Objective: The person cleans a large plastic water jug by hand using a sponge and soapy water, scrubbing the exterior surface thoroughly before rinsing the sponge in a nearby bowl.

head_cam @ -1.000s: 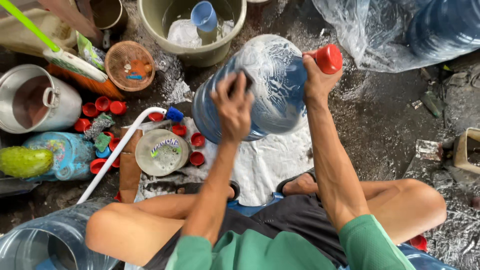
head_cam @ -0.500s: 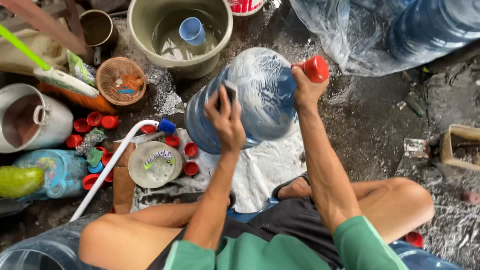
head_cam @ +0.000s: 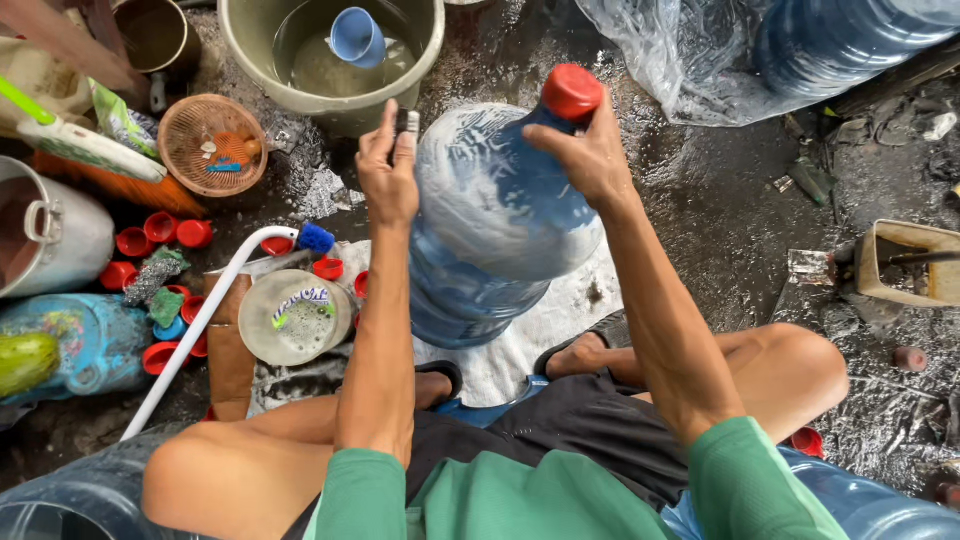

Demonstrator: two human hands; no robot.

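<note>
A large blue water jug (head_cam: 495,225), soapy and wet, stands tilted on a white cloth (head_cam: 545,330) between my knees. A red cap (head_cam: 572,90) closes its neck. My right hand (head_cam: 590,150) grips the neck just under the cap. My left hand (head_cam: 388,170) is raised beside the jug's left shoulder, pinching a small dark scrubbing piece (head_cam: 407,122) between the fingertips. My feet in dark sandals rest at the jug's base.
A grey basin (head_cam: 240,45) of water with a blue cup (head_cam: 357,36) sits ahead. Left: a woven basket (head_cam: 212,145), metal pot (head_cam: 55,235), several red caps (head_cam: 160,228), a white pipe (head_cam: 195,330), a round lid (head_cam: 293,318). Bagged jugs (head_cam: 800,50) lie upper right.
The jug has been tipped up from lying toward more upright, cap now higher. My left hand has lifted off the jug's side to beside its shoulder.
</note>
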